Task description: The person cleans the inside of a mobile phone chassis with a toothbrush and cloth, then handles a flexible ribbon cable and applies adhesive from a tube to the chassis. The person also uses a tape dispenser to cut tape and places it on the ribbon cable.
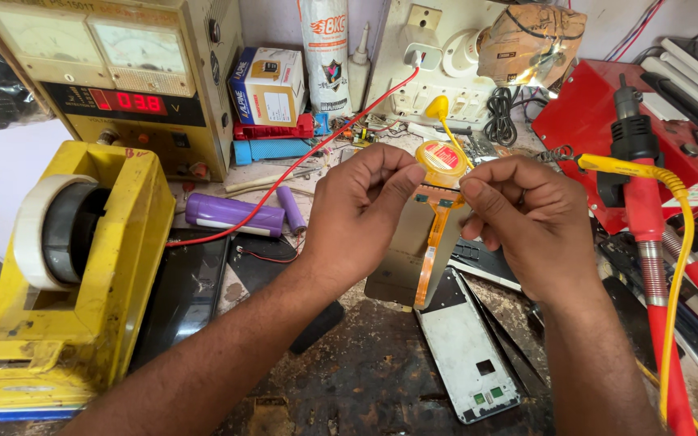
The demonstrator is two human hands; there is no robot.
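Observation:
My left hand [363, 208] and my right hand [527, 222] are raised over the bench, both pinching the top edge of a thin metallic phone screen panel [401, 258]. The panel hangs tilted, back side toward me. An orange flex ribbon [430, 250] runs down its back from between my fingertips. A white phone frame [468, 351] lies flat on the dark worktop just below the panel. My fingers hide the panel's upper edge.
A yellow tape dispenser [66, 274] stands at the left. Behind it sits a bench power supply [135, 81] with a red display. Purple cells [232, 214] lie mid-bench. A red hot-air tool [644, 202] and yellow cable [676, 266] stand at the right.

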